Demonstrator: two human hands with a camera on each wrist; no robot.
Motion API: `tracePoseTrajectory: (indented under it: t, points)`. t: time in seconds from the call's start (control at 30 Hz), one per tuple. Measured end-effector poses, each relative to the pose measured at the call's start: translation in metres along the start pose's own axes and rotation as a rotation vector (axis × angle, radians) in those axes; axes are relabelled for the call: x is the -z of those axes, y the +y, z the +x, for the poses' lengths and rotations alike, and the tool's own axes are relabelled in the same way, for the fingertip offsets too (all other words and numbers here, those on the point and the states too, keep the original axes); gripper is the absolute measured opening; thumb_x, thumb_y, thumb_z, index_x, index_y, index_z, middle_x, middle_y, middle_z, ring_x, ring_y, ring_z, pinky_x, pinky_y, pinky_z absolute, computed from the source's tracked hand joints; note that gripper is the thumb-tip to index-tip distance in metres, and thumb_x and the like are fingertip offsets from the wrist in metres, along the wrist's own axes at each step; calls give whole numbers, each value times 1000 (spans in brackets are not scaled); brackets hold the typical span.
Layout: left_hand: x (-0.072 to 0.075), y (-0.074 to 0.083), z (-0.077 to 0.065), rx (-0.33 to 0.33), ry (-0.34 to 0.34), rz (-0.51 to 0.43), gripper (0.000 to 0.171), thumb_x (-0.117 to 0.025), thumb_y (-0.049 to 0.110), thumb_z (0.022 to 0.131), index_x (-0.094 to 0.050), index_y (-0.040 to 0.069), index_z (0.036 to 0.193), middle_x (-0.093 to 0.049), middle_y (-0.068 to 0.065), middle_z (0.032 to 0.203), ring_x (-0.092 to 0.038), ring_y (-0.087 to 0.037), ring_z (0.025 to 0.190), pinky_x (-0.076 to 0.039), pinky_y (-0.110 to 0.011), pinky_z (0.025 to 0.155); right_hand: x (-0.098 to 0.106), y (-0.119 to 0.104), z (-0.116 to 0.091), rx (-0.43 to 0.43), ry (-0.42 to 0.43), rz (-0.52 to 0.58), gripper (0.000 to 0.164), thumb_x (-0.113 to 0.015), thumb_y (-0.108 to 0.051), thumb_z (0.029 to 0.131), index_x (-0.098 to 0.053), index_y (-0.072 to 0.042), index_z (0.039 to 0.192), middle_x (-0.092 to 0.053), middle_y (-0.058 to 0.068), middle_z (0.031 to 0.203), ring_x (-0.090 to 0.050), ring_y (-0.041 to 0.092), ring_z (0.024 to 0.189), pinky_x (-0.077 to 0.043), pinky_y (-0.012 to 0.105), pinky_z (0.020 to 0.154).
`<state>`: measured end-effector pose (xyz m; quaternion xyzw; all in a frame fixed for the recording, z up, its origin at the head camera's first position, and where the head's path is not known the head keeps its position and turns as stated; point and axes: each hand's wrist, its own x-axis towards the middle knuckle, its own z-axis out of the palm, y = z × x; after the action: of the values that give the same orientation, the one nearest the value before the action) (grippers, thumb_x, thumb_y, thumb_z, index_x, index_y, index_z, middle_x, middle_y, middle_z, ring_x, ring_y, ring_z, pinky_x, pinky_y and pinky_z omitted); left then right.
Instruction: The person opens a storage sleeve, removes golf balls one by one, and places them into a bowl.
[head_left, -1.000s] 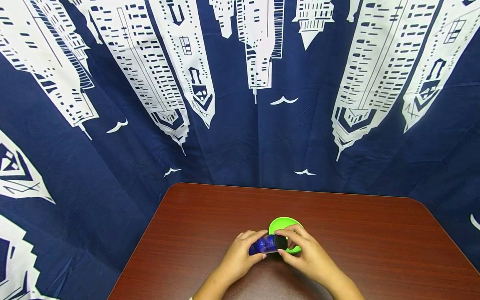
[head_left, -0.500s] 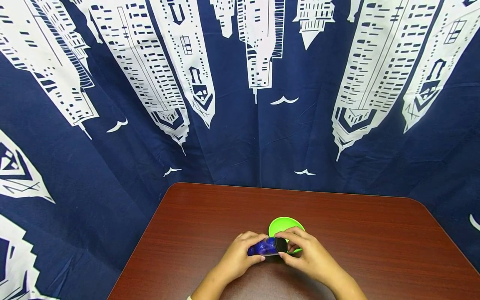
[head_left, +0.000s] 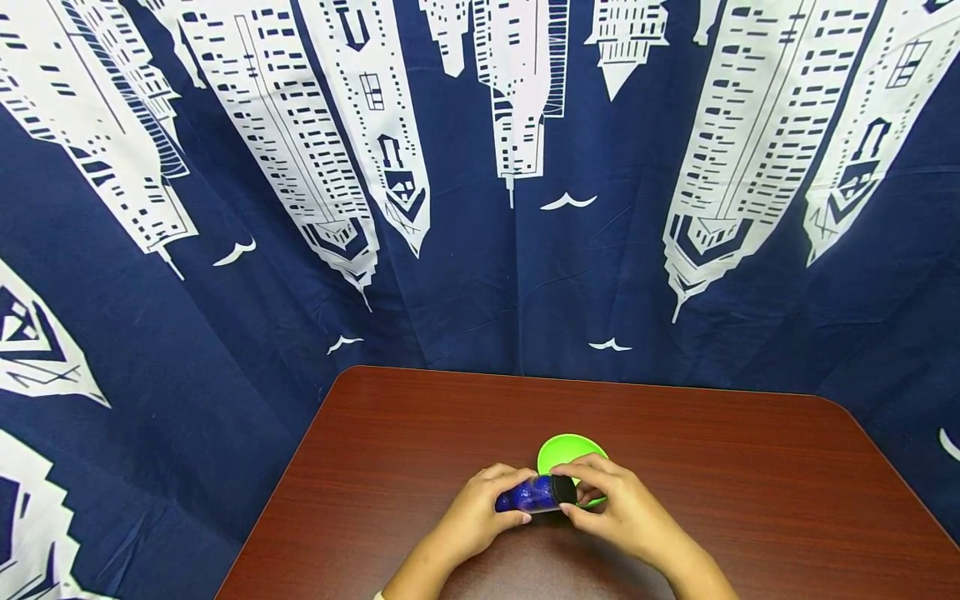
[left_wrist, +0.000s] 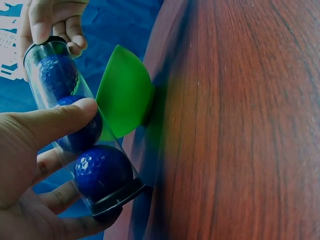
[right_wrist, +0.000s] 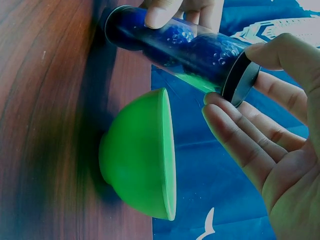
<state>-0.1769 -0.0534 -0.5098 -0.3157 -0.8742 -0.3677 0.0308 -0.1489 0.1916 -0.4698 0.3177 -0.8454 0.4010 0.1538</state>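
Observation:
A clear tube [head_left: 531,494] of blue golf balls [left_wrist: 103,172] lies nearly level between both hands, raised over the table. My left hand [head_left: 478,510] grips the tube's body, thumb on the near side and fingers behind it. At the other end, my right hand [head_left: 618,510] pinches the black cap [right_wrist: 242,80] between thumb and fingers. The cap sits on the tube's end, and a second black cap [left_wrist: 120,197] closes the left end. Just behind the right hand stands a green bowl [head_left: 562,451], partly covered by the hand in the head view.
The brown wooden table [head_left: 420,425] has rounded far corners. Behind it hangs a dark blue cloth [head_left: 465,300] printed with white buildings and birds.
Compared with a second ago, the tube and its capped right end sit slightly lower in the head view. Both hands keep their hold, and the bowl stays where it was.

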Motion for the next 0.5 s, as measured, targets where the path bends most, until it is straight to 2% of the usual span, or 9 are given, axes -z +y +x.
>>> tracePoseTrajectory:
  t: [0.23, 0.5]
  points:
    - [1, -3, 0, -12, 22, -1, 53, -82, 19, 84, -66, 23, 134, -68, 6, 122, -62, -12, 115, -53, -33, 99, 2, 0, -1, -34, -21, 79, 43, -80, 2, 80, -70, -6, 121, -66, -4, 105, -64, 0, 80, -61, 26, 67]
    - [1, 0, -1, 34, 22, -1, 52, -82, 21, 84, -66, 24, 134, -67, 6, 121, -61, -13, 114, -52, -34, 99, -2, 0, -1, -16, 9, 73, 44, -81, 0, 81, -68, -9, 122, -63, -2, 107, -64, 1, 80, -60, 26, 64]
